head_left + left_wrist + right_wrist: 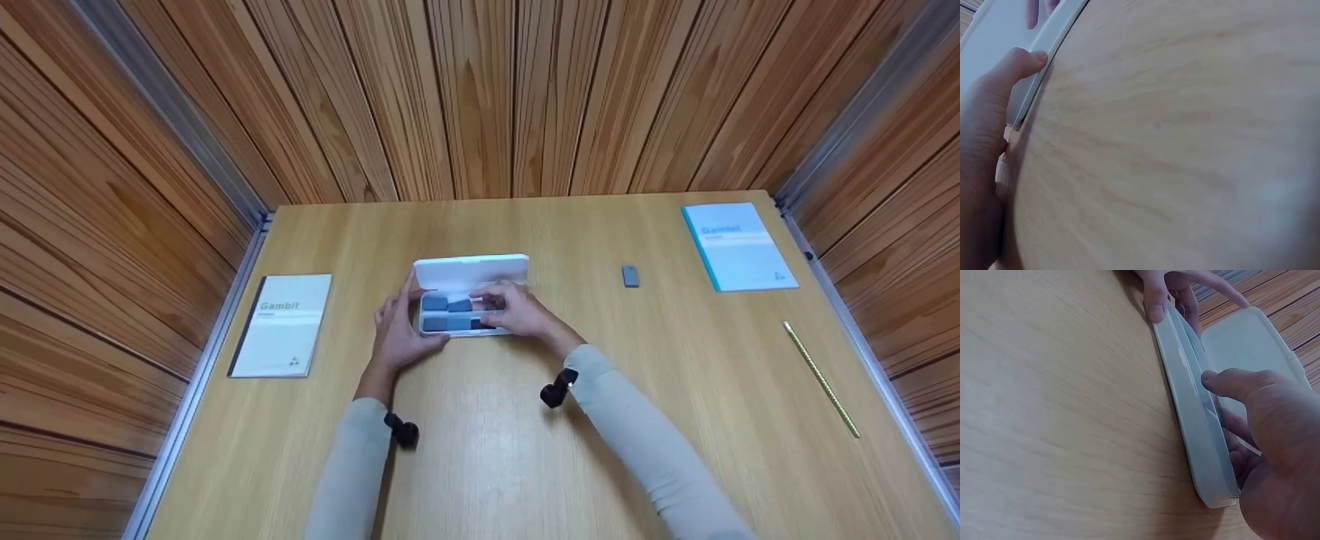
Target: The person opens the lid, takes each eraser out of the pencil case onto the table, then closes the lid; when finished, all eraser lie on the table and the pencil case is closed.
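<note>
The white case (471, 296) lies in the middle of the wooden table (525, 450), its lid open and its long side running left to right, right between both hands. The left hand (397, 330) holds its left end, thumb curled on the rim. The right hand (517, 311) reaches into the tray, fingers bent over the gray blocks (450, 313); whether it grips one, I cannot tell.

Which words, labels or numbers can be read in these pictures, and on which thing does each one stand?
"Gambit": on the white booklet at the table's left.
"Gambit": on the blue booklet at the far right, faint.
Smaller lines and corner logos on both booklets: too small to read.
White case, grey blocks, pencil: no text visible.
</note>
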`<move>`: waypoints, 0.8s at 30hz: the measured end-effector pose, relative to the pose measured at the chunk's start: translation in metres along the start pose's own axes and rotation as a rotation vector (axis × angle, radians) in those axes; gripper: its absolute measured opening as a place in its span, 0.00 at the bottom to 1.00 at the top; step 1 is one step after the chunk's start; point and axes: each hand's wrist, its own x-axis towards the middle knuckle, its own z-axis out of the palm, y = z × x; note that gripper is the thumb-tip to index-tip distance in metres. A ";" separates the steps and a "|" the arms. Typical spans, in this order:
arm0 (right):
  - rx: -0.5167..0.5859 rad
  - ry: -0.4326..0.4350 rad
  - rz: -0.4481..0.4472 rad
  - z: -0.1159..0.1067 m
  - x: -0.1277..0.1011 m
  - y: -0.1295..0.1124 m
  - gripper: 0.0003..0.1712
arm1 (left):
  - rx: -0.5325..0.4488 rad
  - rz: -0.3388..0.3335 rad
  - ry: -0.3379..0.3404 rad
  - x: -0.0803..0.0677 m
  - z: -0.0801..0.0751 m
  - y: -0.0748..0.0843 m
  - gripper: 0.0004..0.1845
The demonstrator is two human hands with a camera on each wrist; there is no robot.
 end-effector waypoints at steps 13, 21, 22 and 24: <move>-0.040 -0.020 0.038 0.002 0.001 -0.002 0.26 | 0.003 0.011 0.004 0.002 0.000 -0.001 0.75; -0.082 -0.010 0.017 0.001 0.001 -0.002 0.20 | -0.005 -0.003 0.001 0.001 0.000 -0.001 0.75; -0.077 -0.009 0.018 0.000 0.001 -0.001 0.20 | -0.005 -0.002 0.000 0.001 0.000 -0.001 0.75; -0.059 -0.006 0.012 0.000 0.001 -0.001 0.19 | -0.007 -0.003 -0.001 0.001 0.000 -0.001 0.76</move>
